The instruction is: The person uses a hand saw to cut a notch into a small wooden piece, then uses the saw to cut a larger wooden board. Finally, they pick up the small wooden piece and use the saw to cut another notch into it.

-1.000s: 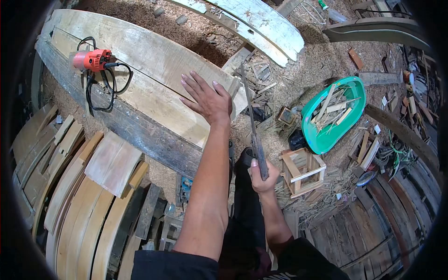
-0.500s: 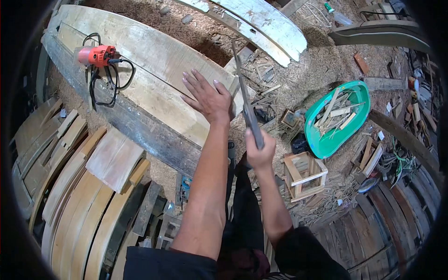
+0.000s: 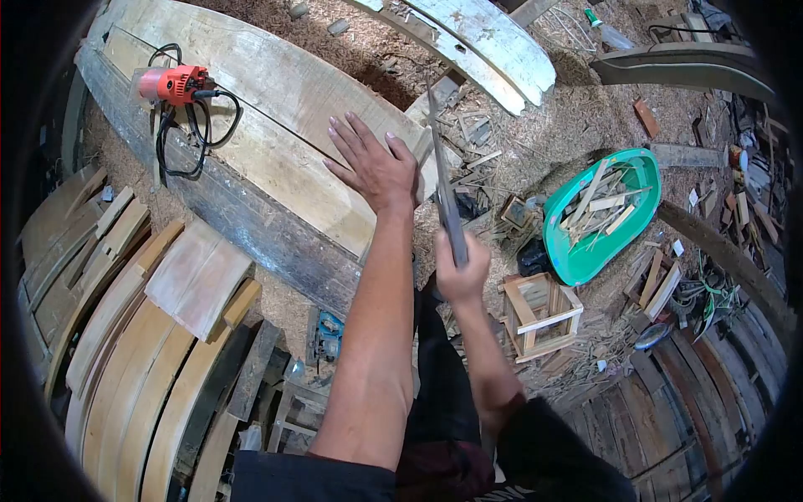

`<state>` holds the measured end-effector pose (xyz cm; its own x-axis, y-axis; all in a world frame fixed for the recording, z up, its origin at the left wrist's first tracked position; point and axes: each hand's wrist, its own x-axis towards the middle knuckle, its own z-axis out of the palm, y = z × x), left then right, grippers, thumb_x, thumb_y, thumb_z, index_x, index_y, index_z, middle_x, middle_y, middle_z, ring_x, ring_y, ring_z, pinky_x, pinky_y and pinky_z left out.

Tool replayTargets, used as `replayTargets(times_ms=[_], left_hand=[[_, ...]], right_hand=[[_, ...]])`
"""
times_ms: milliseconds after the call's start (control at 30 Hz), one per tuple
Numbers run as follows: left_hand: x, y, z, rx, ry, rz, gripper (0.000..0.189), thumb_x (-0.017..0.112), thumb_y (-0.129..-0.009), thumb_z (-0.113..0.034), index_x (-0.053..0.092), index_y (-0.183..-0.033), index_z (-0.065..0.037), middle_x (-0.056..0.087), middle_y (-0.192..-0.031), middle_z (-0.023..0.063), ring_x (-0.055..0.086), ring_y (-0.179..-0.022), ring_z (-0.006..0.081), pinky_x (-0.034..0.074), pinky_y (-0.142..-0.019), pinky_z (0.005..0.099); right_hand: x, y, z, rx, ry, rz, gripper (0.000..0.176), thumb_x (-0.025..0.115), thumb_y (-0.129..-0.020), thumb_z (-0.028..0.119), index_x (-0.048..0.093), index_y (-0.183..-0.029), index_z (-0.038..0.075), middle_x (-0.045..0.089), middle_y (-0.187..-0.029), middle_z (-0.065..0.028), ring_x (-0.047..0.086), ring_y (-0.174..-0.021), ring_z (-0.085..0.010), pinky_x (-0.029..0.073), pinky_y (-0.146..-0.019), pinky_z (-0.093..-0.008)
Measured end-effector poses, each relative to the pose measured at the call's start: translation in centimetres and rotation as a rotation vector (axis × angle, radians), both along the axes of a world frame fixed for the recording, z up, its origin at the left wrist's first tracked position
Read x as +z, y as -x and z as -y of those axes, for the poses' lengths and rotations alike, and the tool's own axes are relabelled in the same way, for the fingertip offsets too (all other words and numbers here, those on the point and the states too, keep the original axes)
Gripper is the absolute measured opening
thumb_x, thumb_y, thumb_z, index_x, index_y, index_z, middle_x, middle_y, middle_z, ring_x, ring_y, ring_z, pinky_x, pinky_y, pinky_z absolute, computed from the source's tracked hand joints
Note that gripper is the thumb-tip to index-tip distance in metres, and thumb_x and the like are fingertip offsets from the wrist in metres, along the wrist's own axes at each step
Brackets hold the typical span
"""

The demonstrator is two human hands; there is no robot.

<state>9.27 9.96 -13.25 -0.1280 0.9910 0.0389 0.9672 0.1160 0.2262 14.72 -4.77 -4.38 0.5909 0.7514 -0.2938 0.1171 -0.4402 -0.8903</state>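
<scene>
My left hand [image 3: 376, 169] lies flat with its fingers spread on a broad, curved wooden plank [image 3: 284, 92], close to its near right end. In my closed right hand [image 3: 462, 266] is a handsaw [image 3: 446, 188], seen almost edge-on, its narrow blade pointing away from me. The blade runs right along the plank's end, just right of my left hand. My right fingers cover the saw's handle. A red power tool [image 3: 177, 84] with a coiled black cord rests farther up the plank.
At right, a green tub [image 3: 613, 259] holds wood scraps, beside a small wooden frame [image 3: 544, 318]. Stacked curved planks [image 3: 125, 393] fill the lower left, near a blue power tool [image 3: 326, 335]. A weathered white board [image 3: 477, 46] lies ahead. Shavings and offcuts litter the ground.
The handsaw's blade has shifted slightly, its tip now a little farther right. My left hand stays flat on the plank, and the whole view has moved a little.
</scene>
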Motion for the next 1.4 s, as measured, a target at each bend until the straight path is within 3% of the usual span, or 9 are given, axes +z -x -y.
replayTargets(times_ms=[100, 300, 500, 633, 833, 967, 1033, 1167, 1400], left_hand=[[-0.4, 0.1, -0.1, 0.005, -0.017, -0.004, 0.073, 0.048, -0.092, -0.035, 0.025, -0.155, -0.006, 0.017, -0.163, 0.0178, 0.016, -0.151, 0.0316, 0.007, -0.118, 0.06], [-0.4, 0.0, 0.2, 0.006, -0.021, 0.012, 0.074, 0.047, -0.091, -0.035, 0.026, -0.155, -0.005, 0.017, -0.163, 0.018, 0.016, -0.151, 0.0311, 0.007, -0.118, 0.0609], [-0.6, 0.2, 0.0, 0.007, -0.043, -0.004, 0.072, 0.046, -0.092, -0.036, 0.027, -0.154, -0.006, 0.02, -0.163, 0.0167, 0.017, -0.151, 0.031, 0.008, -0.118, 0.0607], [-0.2, -0.6, -1.4, 0.051, -0.047, 0.037, 0.072, 0.044, -0.092, -0.036, 0.027, -0.154, -0.006, 0.019, -0.163, 0.0165, 0.017, -0.151, 0.0305, 0.007, -0.118, 0.0613], [-0.6, 0.2, -0.9, 0.029, -0.054, 0.083, 0.066, 0.041, -0.096, -0.034, 0.026, -0.155, -0.007, 0.018, -0.163, 0.0161, 0.014, -0.151, 0.0301, 0.004, -0.118, 0.0616], [-0.4, 0.1, -0.8, 0.024, -0.042, 0.066, 0.068, 0.043, -0.097, -0.039, 0.025, -0.155, -0.008, 0.018, -0.163, 0.0164, 0.013, -0.152, 0.0303, 0.004, -0.117, 0.0618], [-0.3, 0.2, -1.4, 0.014, -0.039, 0.019, 0.08, 0.046, -0.093, -0.052, 0.024, -0.154, -0.005, 0.018, -0.162, 0.0182, 0.013, -0.151, 0.031, 0.005, -0.117, 0.0632], [0.1, 0.0, -1.1, 0.022, -0.007, 0.049, 0.095, 0.046, -0.089, -0.066, 0.021, -0.155, -0.002, 0.014, -0.163, 0.0199, 0.009, -0.152, 0.0313, 0.001, -0.117, 0.0621], [-0.2, -0.2, -1.2, 0.015, 0.032, 0.017, 0.086, 0.041, -0.095, -0.058, 0.016, -0.156, -0.002, 0.01, -0.164, 0.0201, 0.005, -0.153, 0.0313, -0.002, -0.117, 0.0611]], right_hand=[[2.5, 2.5, 5.9, -0.097, 0.028, -0.051, 0.028, 0.066, -0.09, 0.016, 0.056, -0.069, 0.002, 0.047, -0.052, -0.0036, 0.047, -0.048, -0.0086, 0.037, -0.046, -0.0319], [-0.8, -0.2, -0.4, -0.023, 0.052, -0.068, 0.019, 0.067, -0.088, 0.012, 0.062, -0.074, 0.0, 0.05, -0.053, -0.0043, 0.051, -0.05, -0.0081, 0.041, -0.048, -0.0297], [3.0, 2.0, 6.6, -0.064, 0.051, -0.019, 0.025, 0.066, -0.088, 0.015, 0.057, -0.068, 0.003, 0.047, -0.051, -0.0038, 0.049, -0.047, -0.0095, 0.04, -0.046, -0.0319], [2.2, 2.0, 3.8, 0.141, 0.057, -0.068, 0.019, 0.067, -0.087, 0.012, 0.06, -0.072, 0.003, 0.049, -0.052, -0.0039, 0.052, -0.049, -0.0081, 0.043, -0.049, -0.0305], [1.5, -0.9, 5.5, -0.06, 0.053, -0.203, 0.026, 0.067, -0.091, 0.016, 0.056, -0.071, 0.002, 0.044, -0.054, -0.003, 0.042, -0.051, -0.0072, 0.035, -0.047, -0.0291], [2.5, -3.0, 6.2, 0.142, 0.015, -0.068, 0.03, 0.068, -0.092, 0.02, 0.056, -0.072, 0.002, 0.042, -0.053, -0.002, 0.041, -0.051, -0.0076, 0.034, -0.046, -0.0299], [3.0, -2.5, 5.4, 0.191, -0.062, 0.061, 0.032, 0.068, -0.092, 0.023, 0.056, -0.071, 0.002, 0.041, -0.053, -0.0017, 0.04, -0.051, -0.0078, 0.034, -0.046, -0.0303], [-0.8, -1.7, 0.7, 0.01, 0.056, -0.303, 0.03, 0.07, -0.09, 0.021, 0.056, -0.072, 0.002, 0.047, -0.053, -0.0055, 0.046, -0.048, -0.0112, 0.037, -0.047, -0.0331], [3.0, 0.6, 5.4, 0.014, 0.087, -0.051, 0.022, 0.065, -0.09, 0.017, 0.063, -0.075, 0.001, 0.05, -0.053, -0.0079, 0.054, -0.048, -0.0134, 0.042, -0.049, -0.0322]])
